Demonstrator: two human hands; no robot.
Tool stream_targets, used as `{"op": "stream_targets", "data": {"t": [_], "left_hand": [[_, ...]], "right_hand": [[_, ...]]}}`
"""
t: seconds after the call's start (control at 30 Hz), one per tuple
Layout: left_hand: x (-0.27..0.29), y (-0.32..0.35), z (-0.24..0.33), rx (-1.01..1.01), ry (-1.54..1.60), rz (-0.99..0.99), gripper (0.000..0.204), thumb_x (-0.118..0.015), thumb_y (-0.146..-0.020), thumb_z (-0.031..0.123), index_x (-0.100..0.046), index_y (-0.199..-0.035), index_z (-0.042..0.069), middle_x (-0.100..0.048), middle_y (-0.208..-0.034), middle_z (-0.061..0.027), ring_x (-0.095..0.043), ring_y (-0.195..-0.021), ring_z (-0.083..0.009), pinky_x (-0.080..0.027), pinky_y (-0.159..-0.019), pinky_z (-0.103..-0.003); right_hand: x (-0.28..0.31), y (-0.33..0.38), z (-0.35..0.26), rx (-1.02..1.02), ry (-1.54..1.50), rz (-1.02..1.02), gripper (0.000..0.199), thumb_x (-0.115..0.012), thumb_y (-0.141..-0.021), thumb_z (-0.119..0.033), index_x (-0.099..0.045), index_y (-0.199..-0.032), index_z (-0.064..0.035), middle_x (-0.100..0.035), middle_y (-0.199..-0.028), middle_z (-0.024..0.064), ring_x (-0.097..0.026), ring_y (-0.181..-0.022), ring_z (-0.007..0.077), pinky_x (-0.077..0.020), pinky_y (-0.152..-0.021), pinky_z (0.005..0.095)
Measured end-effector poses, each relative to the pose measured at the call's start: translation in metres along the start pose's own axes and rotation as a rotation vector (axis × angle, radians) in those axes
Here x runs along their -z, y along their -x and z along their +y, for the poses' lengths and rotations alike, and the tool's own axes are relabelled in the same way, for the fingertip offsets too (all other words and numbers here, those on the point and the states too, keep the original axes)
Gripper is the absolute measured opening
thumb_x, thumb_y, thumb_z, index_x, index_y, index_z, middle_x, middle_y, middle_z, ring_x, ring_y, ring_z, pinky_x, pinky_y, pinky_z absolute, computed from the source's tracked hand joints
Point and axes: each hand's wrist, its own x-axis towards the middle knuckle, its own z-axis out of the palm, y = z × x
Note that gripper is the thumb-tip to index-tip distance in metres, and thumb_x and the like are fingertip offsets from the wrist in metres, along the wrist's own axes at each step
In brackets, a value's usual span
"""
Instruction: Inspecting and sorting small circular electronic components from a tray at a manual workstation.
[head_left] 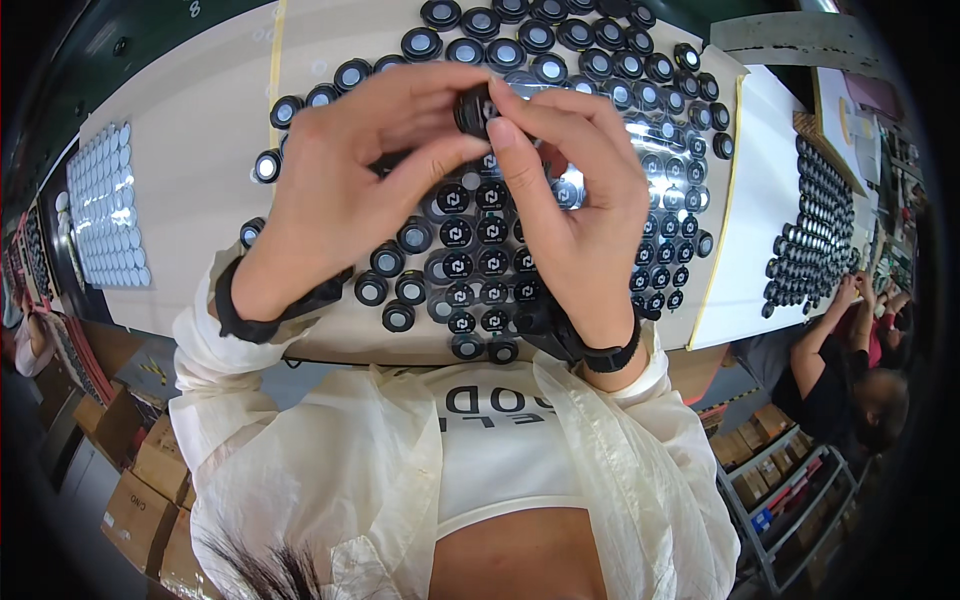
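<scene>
Both the left hand (340,185) and right hand (575,200) pinch one small round glossy black cap (474,108) between curled fingertips above rows of identical caps (600,70) on a matte beige board (200,150).

Beige table (200,190) carries black round caps (560,60) (many rows).

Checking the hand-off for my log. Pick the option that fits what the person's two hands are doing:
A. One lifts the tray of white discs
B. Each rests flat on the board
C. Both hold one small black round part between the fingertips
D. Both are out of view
C: the left hand and right hand meet fingertip to fingertip on one small black round part, raised above the rows of like parts on the board.
</scene>
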Motion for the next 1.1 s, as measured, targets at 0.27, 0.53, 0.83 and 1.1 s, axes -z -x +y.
{"op": "stream_targets", "data": {"t": [0.27,0.53,0.83,1.1], "left_hand": [[0.060,-0.100,-0.011,-0.126,-0.516,-0.039,0.038,-0.065,-0.088,0.005,-0.061,-0.126,0.000,-0.068,-0.117,-0.0157,-0.067,-0.106,-0.0268,-0.051,-0.097,-0.034],[0.088,-0.153,-0.037,-0.268,-0.997,-0.075,0.032,-0.062,-0.084,0.007,-0.068,-0.115,0.000,-0.069,-0.103,-0.0194,-0.066,-0.094,-0.0377,-0.052,-0.089,-0.041],[0.054,-0.110,-0.019,-0.403,-0.982,-0.410,0.031,-0.061,-0.078,0.005,-0.069,-0.109,0.004,-0.067,-0.103,-0.0167,-0.064,-0.100,-0.0350,-0.052,-0.087,-0.043],[0.055,-0.054,-0.020,-0.281,-0.687,-0.390,0.039,-0.069,-0.083,0.003,-0.060,-0.121,0.004,-0.065,-0.124,-0.0101,-0.065,-0.110,-0.0267,-0.051,-0.099,-0.034]], "right_hand": [[-0.017,0.005,0.009,-0.058,-0.317,-0.129,0.056,-0.064,-0.091,-0.008,-0.046,-0.144,-0.0025,-0.060,-0.124,0.0182,-0.064,-0.099,0.0243,-0.0510,-0.082,0.0329],[0.004,-0.001,0.003,-0.114,-0.102,-0.179,0.034,-0.063,-0.087,-0.003,-0.061,-0.121,-0.0025,-0.062,-0.109,0.0153,-0.063,-0.091,0.0254,-0.0512,-0.080,0.0344],[0.006,-0.006,-0.003,-0.058,0.330,-0.406,0.021,-0.068,-0.084,-0.001,-0.064,-0.105,-0.0017,-0.063,-0.100,0.0142,-0.062,-0.089,0.0311,-0.0503,-0.080,0.0375],[0.003,-0.008,0.004,0.005,0.447,-0.402,0.020,-0.073,-0.077,-0.001,-0.064,-0.095,-0.0022,-0.061,-0.090,0.0139,-0.062,-0.087,0.0344,-0.0504,-0.076,0.0420]]}}
